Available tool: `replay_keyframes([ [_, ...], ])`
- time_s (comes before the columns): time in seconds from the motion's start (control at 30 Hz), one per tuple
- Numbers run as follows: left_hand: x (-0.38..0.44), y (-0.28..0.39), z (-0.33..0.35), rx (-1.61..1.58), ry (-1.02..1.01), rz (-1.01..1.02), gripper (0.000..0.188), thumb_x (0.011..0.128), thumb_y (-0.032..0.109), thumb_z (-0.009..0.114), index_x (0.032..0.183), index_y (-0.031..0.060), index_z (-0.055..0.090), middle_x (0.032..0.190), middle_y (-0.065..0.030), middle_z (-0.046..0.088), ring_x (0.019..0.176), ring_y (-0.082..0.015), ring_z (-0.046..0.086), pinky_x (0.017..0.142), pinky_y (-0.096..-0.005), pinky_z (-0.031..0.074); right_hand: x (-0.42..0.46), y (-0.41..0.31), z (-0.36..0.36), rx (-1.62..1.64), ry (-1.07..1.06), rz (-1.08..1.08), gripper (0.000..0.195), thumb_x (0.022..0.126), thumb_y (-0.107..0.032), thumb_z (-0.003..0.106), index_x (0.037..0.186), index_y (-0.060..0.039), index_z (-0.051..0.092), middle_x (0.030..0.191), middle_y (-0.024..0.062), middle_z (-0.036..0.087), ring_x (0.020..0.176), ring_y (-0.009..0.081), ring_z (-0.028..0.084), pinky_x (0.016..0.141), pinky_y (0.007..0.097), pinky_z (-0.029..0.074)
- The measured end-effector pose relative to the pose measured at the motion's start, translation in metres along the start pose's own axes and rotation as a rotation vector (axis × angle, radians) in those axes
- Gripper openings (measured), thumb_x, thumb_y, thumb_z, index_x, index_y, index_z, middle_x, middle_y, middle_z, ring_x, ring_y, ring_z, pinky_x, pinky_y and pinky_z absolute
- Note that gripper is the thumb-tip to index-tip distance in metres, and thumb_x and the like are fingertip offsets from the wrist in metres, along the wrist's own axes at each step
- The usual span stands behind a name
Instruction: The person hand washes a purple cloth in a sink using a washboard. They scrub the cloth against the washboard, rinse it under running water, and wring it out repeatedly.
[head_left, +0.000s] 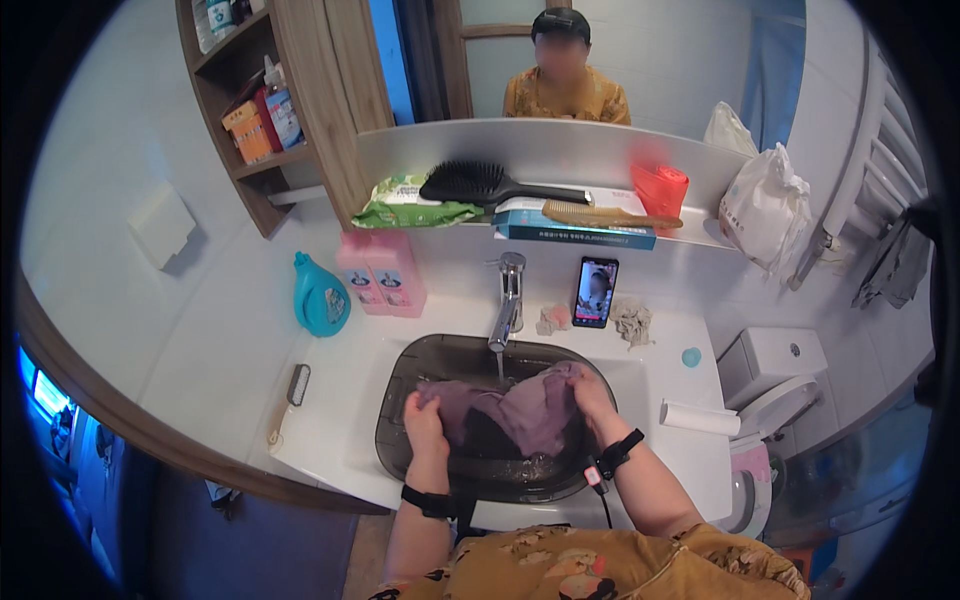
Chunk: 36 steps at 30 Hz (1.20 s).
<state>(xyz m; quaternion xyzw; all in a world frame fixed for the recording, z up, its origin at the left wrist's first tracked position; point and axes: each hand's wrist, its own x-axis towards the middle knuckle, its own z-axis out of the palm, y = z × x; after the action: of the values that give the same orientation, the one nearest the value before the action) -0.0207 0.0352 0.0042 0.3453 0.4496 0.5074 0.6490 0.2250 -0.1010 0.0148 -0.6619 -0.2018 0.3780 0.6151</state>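
Note:
A wet purple cloth (525, 412) is stretched between my hands over a dark translucent plastic basin (397, 442). My left hand (427, 427) grips the cloth's left end, and my right hand (592, 394) holds its right end near the basin's rim. Water runs in a thin stream from the chrome faucet (511, 300), falling behind the cloth's middle. The basin sits in the white washbasin (630, 382) and has some water in it. Each of my wrists wears a black strap; a cable hangs by the right one.
A blue detergent bottle (321, 296) and pink bottles (382, 274) stand back left. A scrub brush (298, 385) lies left. A phone (596, 292) leans on the wall beside a crumpled cloth (632, 322). Right lies a white roll (697, 418). A shelf above holds a hairbrush (472, 184) and comb (607, 216).

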Motion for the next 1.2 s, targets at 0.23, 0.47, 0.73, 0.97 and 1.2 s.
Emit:
replay_keyframes([
  [0.23, -0.033, 0.023, 0.003, 0.249, -0.39, 0.118, 0.03, 0.077, -0.011, 0.046, 0.099, 0.0032, 0.061, 0.095, -0.0039, 0.062, 0.088, -0.0123, 0.059, 0.081, -0.0252, 0.047, -0.015, 0.004, 0.016, -1.087, -0.29, -0.206, 0.087, 0.073, -0.037, 0.076, 0.147, -0.0138, 0.038, 0.155, 0.0217, 0.029, 0.139, 0.0396, 0.036, 0.112, 0.0479, 0.034],
  [0.47, -0.067, 0.042, 0.019, -0.35, -0.54, -0.049, 0.032, 0.078, -0.013, 0.044, 0.102, 0.0031, 0.059, 0.103, -0.0077, 0.064, 0.098, -0.0185, 0.062, 0.09, -0.0298, 0.048, -0.009, 0.038, 0.056, -1.131, -0.562, -0.341, 0.073, 0.074, -0.048, 0.075, 0.135, -0.0135, 0.055, 0.136, 0.0196, 0.056, 0.132, 0.038, 0.046, 0.108, 0.0458, 0.038],
  [0.73, -0.037, 0.023, 0.004, 0.002, -0.297, -0.163, 0.044, 0.085, -0.002, 0.056, 0.129, -0.0007, 0.051, 0.121, -0.0126, 0.061, 0.112, -0.0215, 0.059, 0.098, -0.0317, 0.045, 0.015, -0.019, 0.031, -0.197, -0.305, 0.045, 0.041, 0.08, -0.023, 0.072, 0.111, 0.0014, 0.061, 0.09, 0.0125, 0.07, 0.074, 0.0187, 0.068, 0.069, 0.03, 0.054],
  [0.97, -0.039, -0.03, 0.015, 0.52, -0.245, -0.031, 0.083, 0.081, 0.013, 0.071, 0.15, 0.0029, 0.027, 0.148, -0.019, 0.035, 0.134, -0.0289, 0.039, 0.108, -0.0369, 0.035, -0.007, -0.029, 0.049, -0.574, -0.455, -0.283, 0.054, 0.075, -0.02, 0.075, 0.121, -0.0006, 0.053, 0.107, 0.0188, 0.066, 0.103, 0.0292, 0.065, 0.088, 0.0365, 0.051],
  [1.2, -0.059, -0.006, 0.033, 0.441, -0.367, -0.297, 0.068, 0.085, 0.019, 0.067, 0.146, 0.0132, 0.038, 0.144, -0.0093, 0.043, 0.128, -0.0233, 0.043, 0.1, -0.0449, 0.038, -0.008, 0.035, 0.046, -1.291, -0.584, -0.198, 0.051, 0.075, -0.029, 0.072, 0.114, 0.001, 0.059, 0.112, 0.0221, 0.066, 0.104, 0.038, 0.064, 0.09, 0.0428, 0.051],
])
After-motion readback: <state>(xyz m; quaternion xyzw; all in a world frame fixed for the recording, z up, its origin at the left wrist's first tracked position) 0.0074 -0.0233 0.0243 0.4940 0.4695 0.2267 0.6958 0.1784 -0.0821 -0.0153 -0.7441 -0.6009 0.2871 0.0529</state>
